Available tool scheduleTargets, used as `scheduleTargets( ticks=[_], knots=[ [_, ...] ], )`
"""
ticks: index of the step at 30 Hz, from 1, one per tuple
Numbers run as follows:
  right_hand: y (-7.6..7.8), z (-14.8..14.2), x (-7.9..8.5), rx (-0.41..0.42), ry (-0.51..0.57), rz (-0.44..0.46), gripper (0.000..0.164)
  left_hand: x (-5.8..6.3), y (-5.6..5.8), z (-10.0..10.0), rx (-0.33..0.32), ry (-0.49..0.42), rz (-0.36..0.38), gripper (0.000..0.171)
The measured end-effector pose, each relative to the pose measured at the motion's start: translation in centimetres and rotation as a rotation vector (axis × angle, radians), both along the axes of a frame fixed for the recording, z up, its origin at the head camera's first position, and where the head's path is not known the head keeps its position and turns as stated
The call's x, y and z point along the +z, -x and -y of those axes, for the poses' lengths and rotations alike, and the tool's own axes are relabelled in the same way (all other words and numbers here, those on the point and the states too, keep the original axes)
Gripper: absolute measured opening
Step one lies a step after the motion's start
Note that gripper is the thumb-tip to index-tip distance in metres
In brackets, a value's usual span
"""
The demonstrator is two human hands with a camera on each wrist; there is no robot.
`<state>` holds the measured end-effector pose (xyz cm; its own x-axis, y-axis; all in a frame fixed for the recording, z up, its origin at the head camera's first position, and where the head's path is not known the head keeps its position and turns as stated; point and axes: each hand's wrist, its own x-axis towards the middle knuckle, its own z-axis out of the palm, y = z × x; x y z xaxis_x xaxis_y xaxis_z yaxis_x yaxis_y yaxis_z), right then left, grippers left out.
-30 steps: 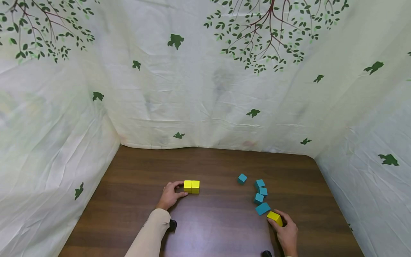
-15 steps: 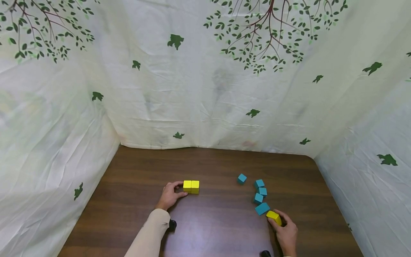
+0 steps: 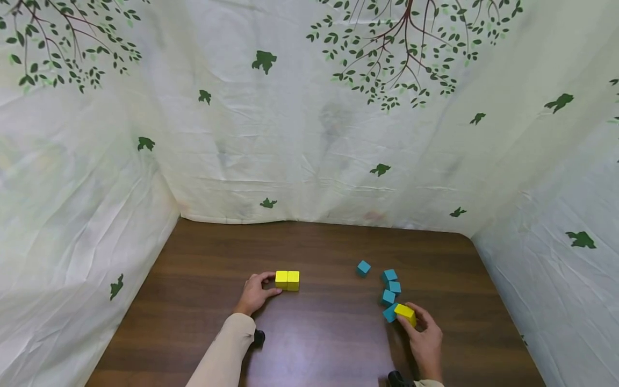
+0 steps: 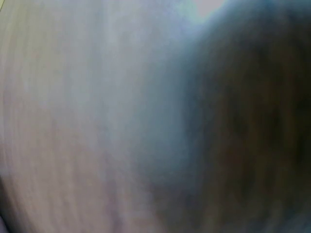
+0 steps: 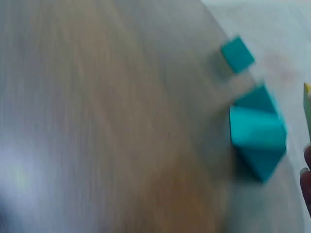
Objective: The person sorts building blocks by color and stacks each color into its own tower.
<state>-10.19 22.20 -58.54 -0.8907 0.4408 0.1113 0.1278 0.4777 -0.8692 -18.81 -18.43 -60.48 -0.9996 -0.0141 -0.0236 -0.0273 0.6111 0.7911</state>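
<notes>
Head: pinching left yellow cube (image 3: 281, 280) between thumb and finger of left hand (image 3: 253, 295), flush against right yellow cube (image 3: 293, 280) on table (image 3: 329, 338). Gripping third yellow block (image 3: 405, 312) in right hand (image 3: 426, 341), fingers parted only block-wide, overlapping nearest blue block (image 3: 389, 313); can't tell if touching. Left wrist: too blurred to read grip. Right wrist: showing blue blocks (image 5: 257, 131), plus fingertips (image 5: 305, 182) at right edge.

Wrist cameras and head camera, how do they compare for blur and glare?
Head view: fairly crisp, yellow block edges distinct, pale sheen on the table between the forearms. Left wrist view: badly blurred, the dark area on the right unidentifiable. Right wrist view: soft, blue blocks smeared, bright glare at lower left.
</notes>
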Motion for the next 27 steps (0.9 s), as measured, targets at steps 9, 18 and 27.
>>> scheduleTargets(
  ticks=[9,18,27],
  knots=[
    [2.5,5.6,1.7,0.296,0.042,-0.115,0.038,0.2,0.2,0.2,-0.002,-0.007,0.007,0.044],
    [5.5,13.1,3.1,0.561,0.026,-0.195,0.039,0.2,0.1,0.3,0.004,0.001,0.028,0.044],
    [8.9,18.6,3.5,0.732,-0.011,-0.218,0.035,0.5,-0.2,0.3,-0.003,0.007,0.014,0.043]
  ],
)
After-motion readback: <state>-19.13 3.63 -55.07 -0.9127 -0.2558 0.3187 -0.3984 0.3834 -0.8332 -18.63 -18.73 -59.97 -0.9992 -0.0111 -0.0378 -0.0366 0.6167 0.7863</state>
